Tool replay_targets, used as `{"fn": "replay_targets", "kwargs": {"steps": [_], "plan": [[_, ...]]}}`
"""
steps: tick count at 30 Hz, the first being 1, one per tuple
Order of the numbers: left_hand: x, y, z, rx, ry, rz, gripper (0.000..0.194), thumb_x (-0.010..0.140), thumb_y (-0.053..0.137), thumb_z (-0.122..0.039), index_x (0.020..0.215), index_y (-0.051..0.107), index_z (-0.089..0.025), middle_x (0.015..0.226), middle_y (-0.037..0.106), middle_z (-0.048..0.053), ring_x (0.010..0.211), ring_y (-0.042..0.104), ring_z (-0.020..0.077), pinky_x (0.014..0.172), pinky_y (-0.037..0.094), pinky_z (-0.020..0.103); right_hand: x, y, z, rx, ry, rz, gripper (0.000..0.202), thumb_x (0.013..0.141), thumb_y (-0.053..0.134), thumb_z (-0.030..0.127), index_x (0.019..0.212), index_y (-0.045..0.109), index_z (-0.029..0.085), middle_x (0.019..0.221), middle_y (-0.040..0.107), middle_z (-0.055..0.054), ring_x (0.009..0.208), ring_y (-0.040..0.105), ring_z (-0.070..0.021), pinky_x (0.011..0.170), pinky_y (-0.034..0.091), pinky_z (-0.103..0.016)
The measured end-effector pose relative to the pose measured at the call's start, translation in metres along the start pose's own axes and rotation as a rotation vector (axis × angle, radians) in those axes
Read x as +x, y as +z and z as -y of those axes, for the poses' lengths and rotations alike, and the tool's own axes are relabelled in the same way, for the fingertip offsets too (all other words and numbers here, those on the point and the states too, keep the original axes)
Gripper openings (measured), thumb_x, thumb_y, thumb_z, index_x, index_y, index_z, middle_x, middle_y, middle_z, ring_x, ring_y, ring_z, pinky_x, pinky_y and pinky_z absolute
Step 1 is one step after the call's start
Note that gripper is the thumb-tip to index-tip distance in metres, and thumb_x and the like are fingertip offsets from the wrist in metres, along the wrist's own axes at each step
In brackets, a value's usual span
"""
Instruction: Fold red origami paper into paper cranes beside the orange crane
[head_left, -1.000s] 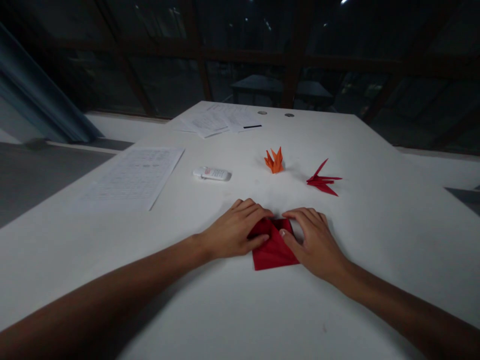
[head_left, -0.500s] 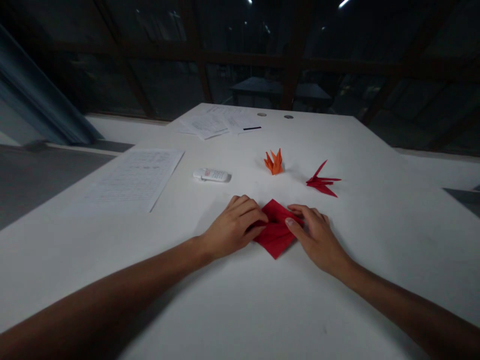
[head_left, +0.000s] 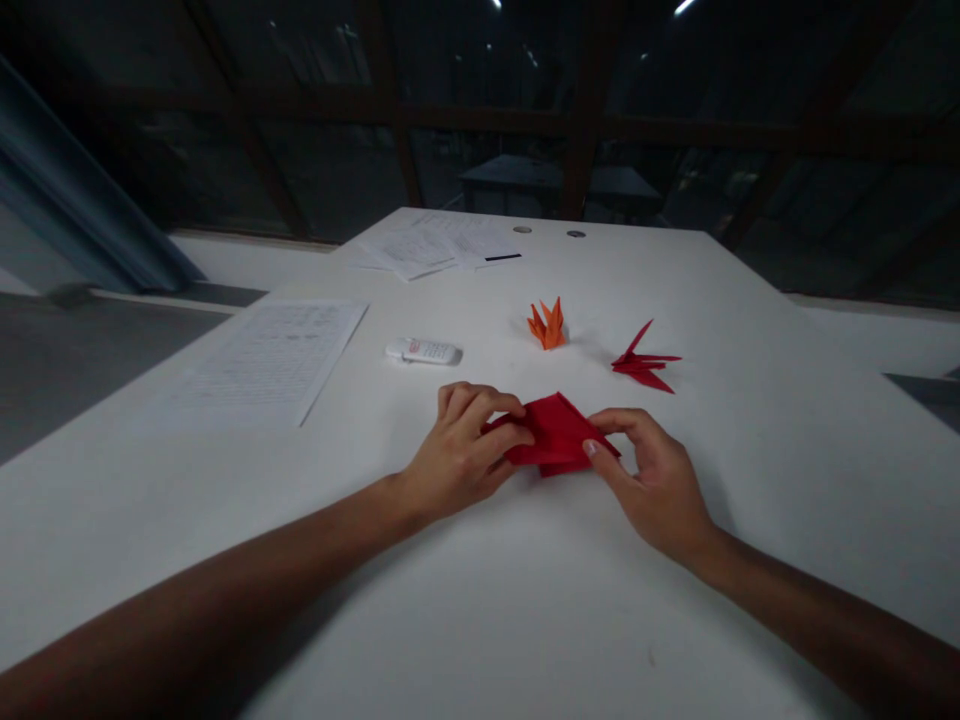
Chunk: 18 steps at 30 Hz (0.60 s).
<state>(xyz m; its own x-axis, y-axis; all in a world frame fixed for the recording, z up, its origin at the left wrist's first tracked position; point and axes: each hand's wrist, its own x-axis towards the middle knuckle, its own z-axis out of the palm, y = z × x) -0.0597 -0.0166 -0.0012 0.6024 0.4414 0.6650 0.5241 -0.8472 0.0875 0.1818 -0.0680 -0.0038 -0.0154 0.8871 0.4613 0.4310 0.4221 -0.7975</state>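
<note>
The red folded paper square looks thin and smooth, with no shine. The orange pointy folded paper shape and the red spiky folded paper shape look dull too. The long white rounded thing looks like smooth plastic. The big white surface is smooth. The blue hanging curtain looks like soft cloth. The dark window glass is shiny.

Red paper partly behind left-hand fingers

Red paper, a flattish diamond just before, now tilts up between left hand and right hand, lower flap showing beneath.
</note>
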Motion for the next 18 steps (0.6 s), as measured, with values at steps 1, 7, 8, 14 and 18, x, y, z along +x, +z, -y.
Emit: {"fn": "replay_targets", "kwargs": {"steps": [1, 7, 8, 14, 18], "plan": [[0.0, 0.0, 0.0, -0.004, -0.005, 0.02, 0.012, 0.089, 0.066, -0.023, 0.1, 0.066, -0.026, 0.116, 0.063, 0.008, 0.105, 0.053, 0.0251, 0.092, 0.036, 0.044, -0.001, -0.002, 0.001, -0.083, -0.079, -0.024, 0.015, 0.091, 0.064, 0.019, 0.104, 0.064, 0.026, 0.097, 0.07, -0.003, 0.091, 0.066, -0.0209, 0.084, 0.052, -0.038], [0.003, -0.006, 0.002, 0.004, 0.012, 0.114, 0.014, 0.086, 0.067, -0.034, 0.091, 0.067, -0.021, 0.134, 0.055, 0.014, 0.112, 0.05, 0.0311, 0.094, 0.034, 0.05, 0.0, -0.014, 0.002, -0.399, -0.542, -0.055, 0.027, 0.083, 0.067, 0.006, 0.098, 0.063, 0.029, 0.092, 0.076, 0.001, 0.088, 0.068, -0.0224, 0.091, 0.048, -0.047], [0.004, -0.009, 0.002, -0.028, 0.032, 0.132, 0.015, 0.084, 0.067, -0.034, 0.091, 0.068, -0.021, 0.135, 0.055, 0.014, 0.113, 0.05, 0.0319, 0.095, 0.034, 0.051, 0.0, -0.015, 0.002, -0.448, -0.585, -0.044, 0.028, 0.082, 0.068, 0.006, 0.097, 0.063, 0.029, 0.092, 0.077, 0.001, 0.088, 0.068, -0.0224, 0.093, 0.047, -0.048], [0.009, -0.019, 0.011, -0.392, 0.043, 0.178, 0.01, 0.079, 0.058, -0.029, 0.075, 0.057, -0.019, 0.112, 0.066, 0.01, 0.103, 0.055, 0.0269, 0.092, 0.039, 0.046, -0.006, -0.01, 0.0, -0.595, -0.789, 0.127, 0.018, 0.083, 0.065, 0.007, 0.09, 0.066, 0.023, 0.087, 0.076, 0.001, 0.085, 0.067, -0.0204, 0.095, 0.045, -0.047], [0.01, -0.012, 0.012, -0.44, -0.004, 0.299, 0.007, 0.085, 0.056, -0.025, 0.083, 0.057, -0.019, 0.096, 0.066, 0.008, 0.092, 0.057, 0.0218, 0.088, 0.042, 0.04, -0.01, -0.003, 0.003, -0.586, -0.759, 0.392, 0.005, 0.087, 0.064, 0.016, 0.089, 0.066, 0.02, 0.088, 0.074, -0.004, 0.087, 0.064, -0.0222, 0.096, 0.044, -0.048]]}}
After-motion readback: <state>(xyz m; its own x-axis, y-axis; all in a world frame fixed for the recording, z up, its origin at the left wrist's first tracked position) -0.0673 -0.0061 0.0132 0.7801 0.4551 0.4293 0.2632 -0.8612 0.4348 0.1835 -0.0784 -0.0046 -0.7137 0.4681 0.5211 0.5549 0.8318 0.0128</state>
